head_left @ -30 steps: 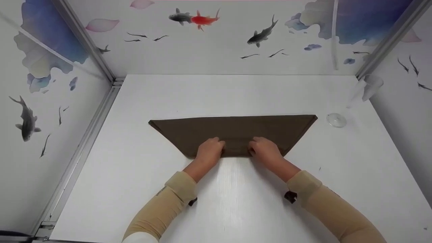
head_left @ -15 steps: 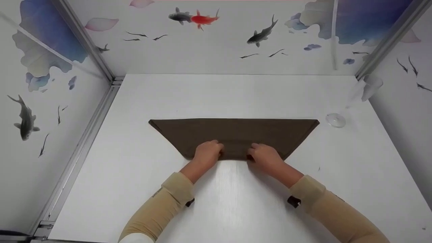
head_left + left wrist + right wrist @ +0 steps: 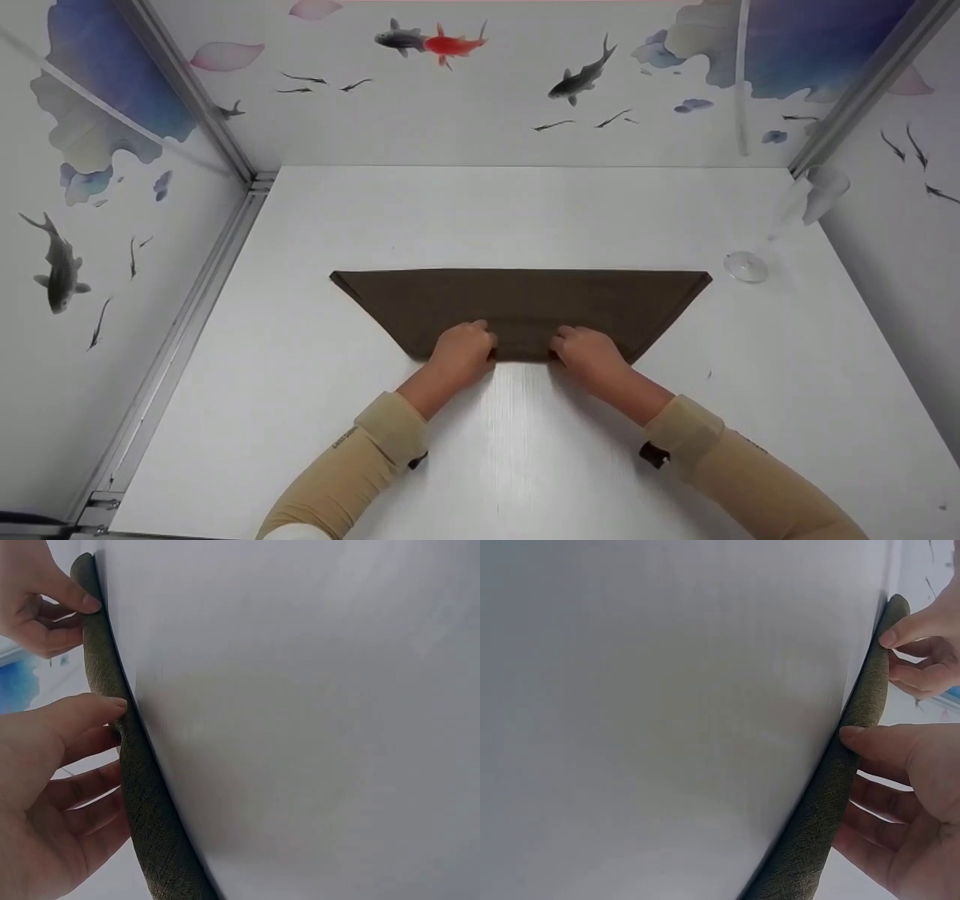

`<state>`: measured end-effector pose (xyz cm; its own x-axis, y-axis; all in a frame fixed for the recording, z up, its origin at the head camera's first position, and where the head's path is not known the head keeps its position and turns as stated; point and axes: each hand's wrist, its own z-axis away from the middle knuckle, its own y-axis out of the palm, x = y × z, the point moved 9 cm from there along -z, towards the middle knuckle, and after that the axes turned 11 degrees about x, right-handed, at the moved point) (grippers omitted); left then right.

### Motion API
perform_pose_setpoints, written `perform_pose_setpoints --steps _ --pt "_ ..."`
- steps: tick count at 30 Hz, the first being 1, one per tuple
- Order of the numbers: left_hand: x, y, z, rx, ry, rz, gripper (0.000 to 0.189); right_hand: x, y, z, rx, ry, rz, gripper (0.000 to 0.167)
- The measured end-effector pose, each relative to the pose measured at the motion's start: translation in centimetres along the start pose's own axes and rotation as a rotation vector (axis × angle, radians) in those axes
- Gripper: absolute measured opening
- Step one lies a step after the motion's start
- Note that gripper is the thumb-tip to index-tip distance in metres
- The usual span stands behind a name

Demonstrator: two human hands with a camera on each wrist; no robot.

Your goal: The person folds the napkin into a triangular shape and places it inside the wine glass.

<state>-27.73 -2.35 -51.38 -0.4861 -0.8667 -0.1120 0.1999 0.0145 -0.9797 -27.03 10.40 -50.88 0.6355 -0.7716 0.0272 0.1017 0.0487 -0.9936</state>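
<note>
A dark brown cloth napkin (image 3: 525,296) lies on the white table in a trapezoid shape, its long side away from me and its short side near me. That near edge looks rounded, like a roll, in both wrist views. My left hand (image 3: 461,351) pinches the edge left of the middle, thumb on the near face and fingers behind. To its right, my right hand (image 3: 590,358) pinches the same edge in a matching way. In the left wrist view, the napkin (image 3: 154,802) runs beneath both thumbs. The underside of the napkin is hidden.
A clear stemmed glass (image 3: 825,193) stands at the table's right side, its round foot (image 3: 746,267) close to the napkin's right corner. White panels printed with fish enclose the back and sides. A metal rail (image 3: 180,330) follows the table's left edge.
Both hands and the napkin have shifted slightly toward me. The napkin's far edge has come nearer and now lies straighter across the table. Both hands keep their hold; the glass stays put.
</note>
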Motion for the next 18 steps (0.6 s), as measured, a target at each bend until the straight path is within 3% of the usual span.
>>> perform_pose_setpoints --steps 6,12,15,18 --pt "0.0 0.0 -0.2 -0.044 -0.027 -0.063 0.002 -0.4 -0.2 -0.3 -0.027 0.008 -0.018 0.004" --pt "0.3 -0.8 0.0 -0.101 -0.023 -0.088 0.014 -1.4 0.0 -0.7 0.024 0.058 -0.073 0.002" --pt "1.0 -0.8 0.0 -0.077 -0.048 -0.024 0.013 -1.9 0.4 -1.1 0.067 0.085 -0.093 0.004" --pt "1.9 -0.6 -0.3 -0.026 -0.083 0.112 0.013 -2.5 0.9 -1.4 0.098 0.117 -0.123 0.005"
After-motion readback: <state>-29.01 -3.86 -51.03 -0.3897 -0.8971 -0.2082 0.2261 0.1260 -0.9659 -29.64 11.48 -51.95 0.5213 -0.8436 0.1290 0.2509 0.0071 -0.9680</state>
